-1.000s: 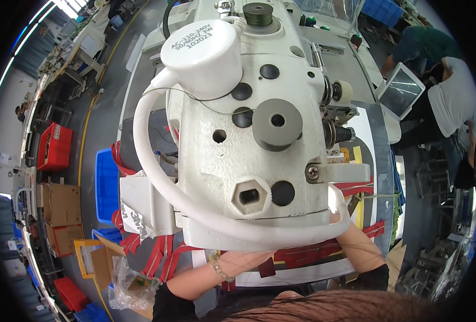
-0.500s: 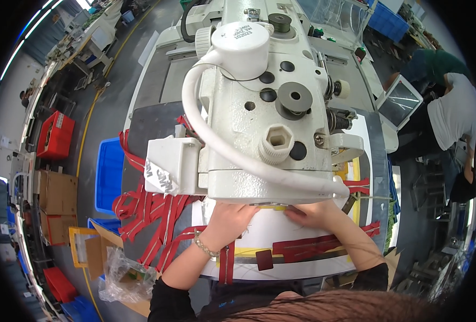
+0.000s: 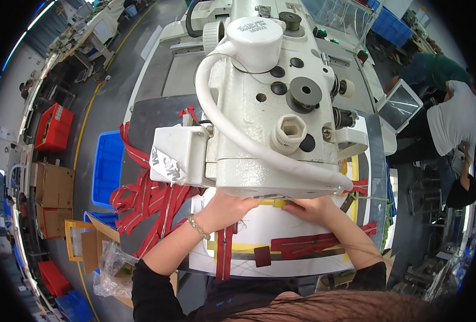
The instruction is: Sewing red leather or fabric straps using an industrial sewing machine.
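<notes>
A big white sewing machine head [image 3: 270,102] fills the middle of the view. My left hand [image 3: 228,206] and my right hand [image 3: 310,206] reach under its front edge, where their fingertips are hidden. Both rest flat on a white template plate [image 3: 281,236] with yellow tape lines. A red zipper strip [image 3: 224,252] hangs from under the left hand down over the table edge. Another red strip [image 3: 313,244] lies across the plate below the right hand. A small dark red patch [image 3: 261,256] sits between them.
A heap of red zipper strips [image 3: 147,193] lies on the grey table left of the machine. A blue bin [image 3: 106,169], cardboard boxes [image 3: 50,185] and a red crate [image 3: 53,129] stand on the floor at left. People bend over a tablet [image 3: 399,107] at right.
The camera has pulled back and up from the machine, so the template plate and both hands show more fully. The hands stay under the machine's front edge.
</notes>
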Demonstrator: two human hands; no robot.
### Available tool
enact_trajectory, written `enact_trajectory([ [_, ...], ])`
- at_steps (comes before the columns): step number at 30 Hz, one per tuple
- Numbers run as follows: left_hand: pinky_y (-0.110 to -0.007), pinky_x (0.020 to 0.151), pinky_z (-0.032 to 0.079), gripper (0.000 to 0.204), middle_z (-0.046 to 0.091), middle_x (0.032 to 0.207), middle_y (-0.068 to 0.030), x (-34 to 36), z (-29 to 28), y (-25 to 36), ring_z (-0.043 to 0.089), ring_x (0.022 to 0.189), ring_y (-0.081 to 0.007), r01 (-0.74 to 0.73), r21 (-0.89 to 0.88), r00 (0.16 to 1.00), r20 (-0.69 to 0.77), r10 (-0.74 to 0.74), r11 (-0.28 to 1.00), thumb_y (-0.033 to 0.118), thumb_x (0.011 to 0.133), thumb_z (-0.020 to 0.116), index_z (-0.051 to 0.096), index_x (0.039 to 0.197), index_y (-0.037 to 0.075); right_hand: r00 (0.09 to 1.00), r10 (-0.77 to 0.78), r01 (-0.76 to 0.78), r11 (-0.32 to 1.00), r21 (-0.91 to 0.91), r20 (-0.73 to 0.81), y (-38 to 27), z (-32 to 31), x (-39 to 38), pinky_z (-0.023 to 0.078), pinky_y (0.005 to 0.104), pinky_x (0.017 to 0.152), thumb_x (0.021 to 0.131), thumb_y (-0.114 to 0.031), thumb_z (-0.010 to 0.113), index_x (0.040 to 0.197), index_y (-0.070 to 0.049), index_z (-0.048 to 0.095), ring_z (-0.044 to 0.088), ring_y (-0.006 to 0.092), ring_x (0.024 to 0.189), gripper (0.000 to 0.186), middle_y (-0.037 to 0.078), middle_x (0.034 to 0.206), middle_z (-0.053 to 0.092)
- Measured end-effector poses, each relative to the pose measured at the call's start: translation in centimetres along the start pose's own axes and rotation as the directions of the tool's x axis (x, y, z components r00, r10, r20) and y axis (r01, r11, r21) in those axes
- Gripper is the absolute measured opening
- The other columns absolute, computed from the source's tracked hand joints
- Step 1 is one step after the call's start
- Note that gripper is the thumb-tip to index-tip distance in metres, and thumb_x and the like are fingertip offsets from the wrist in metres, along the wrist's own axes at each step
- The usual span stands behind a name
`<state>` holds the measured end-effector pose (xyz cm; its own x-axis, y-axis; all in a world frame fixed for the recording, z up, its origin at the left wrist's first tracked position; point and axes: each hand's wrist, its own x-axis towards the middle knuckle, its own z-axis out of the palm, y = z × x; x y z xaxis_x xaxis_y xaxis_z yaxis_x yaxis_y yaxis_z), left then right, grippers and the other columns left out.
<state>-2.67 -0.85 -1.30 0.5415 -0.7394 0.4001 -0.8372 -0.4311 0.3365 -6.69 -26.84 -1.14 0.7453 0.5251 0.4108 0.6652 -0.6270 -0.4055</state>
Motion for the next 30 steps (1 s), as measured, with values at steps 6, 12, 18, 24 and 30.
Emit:
enact_trajectory([
  [6,-0.035,0.082,0.047,0.014,0.066,0.086,0.0000,0.0,-0.5,-0.4,0.063,0.086,-0.0199,-0.004,-0.016,0.995,0.097,0.006,1.000,0.016,0.077,0.067,0.071,0.090,0.020,0.999,0.040,-0.040,0.998,0.047,-0.004,-0.7,-0.1,0.2,0.050,0.0351,0.059,0.077,-0.018,0.074,0.088,-0.007,0.064,0.062,0.0241,0.071,0.019,0.004,0.079,0.060],
  [12,-0.034,0.080,0.048,0.017,0.066,0.087,0.0008,0.1,-0.5,-0.6,0.063,0.085,-0.0179,-0.014,0.010,0.993,0.120,0.013,1.000,0.025,0.084,0.065,0.069,0.099,0.019,0.998,0.048,-0.051,0.995,0.088,0.030,-0.9,-0.4,0.3,0.052,0.0339,0.061,0.076,-0.014,0.074,0.096,-0.007,0.064,0.063,0.0248,0.074,0.024,0.005,0.087,0.061],
  [18,-0.030,0.080,0.050,0.030,0.069,0.098,-0.0006,0.3,-0.9,-0.6,0.065,0.092,-0.0160,-0.024,-0.016,0.978,0.206,0.027,1.000,0.028,0.088,0.061,0.063,0.116,0.018,1.000,0.024,-0.025,0.996,0.082,0.021,-0.9,-0.4,0.6,0.052,0.0356,0.071,0.074,-0.012,0.075,0.100,-0.005,0.064,0.063,0.0266,0.084,0.029,0.007,0.092,0.063],
  [24,-0.034,0.073,0.053,0.044,0.062,0.115,-0.0032,0.2,-0.3,-0.7,0.063,0.098,-0.0211,-0.016,-0.084,0.968,0.247,0.036,0.996,0.018,0.084,0.063,0.053,0.127,0.014,1.000,0.027,-0.028,0.998,0.054,0.015,-1.3,-0.4,0.8,0.051,0.0354,0.075,0.069,-0.012,0.076,0.100,-0.005,0.064,0.062,0.0273,0.086,0.033,0.007,0.094,0.064],
  [30,-0.035,0.069,0.051,0.037,0.064,0.109,0.0009,0.5,0.4,-0.4,0.064,0.093,-0.0183,0.034,-0.137,0.960,0.281,0.005,0.990,0.019,0.085,0.062,0.055,0.121,0.013,0.989,0.121,-0.124,0.992,-0.026,-0.085,-3.2,1.1,1.2,0.051,0.0339,0.074,0.067,-0.008,0.074,0.099,-0.004,0.065,0.063,0.0251,0.081,0.034,0.007,0.091,0.064],
])
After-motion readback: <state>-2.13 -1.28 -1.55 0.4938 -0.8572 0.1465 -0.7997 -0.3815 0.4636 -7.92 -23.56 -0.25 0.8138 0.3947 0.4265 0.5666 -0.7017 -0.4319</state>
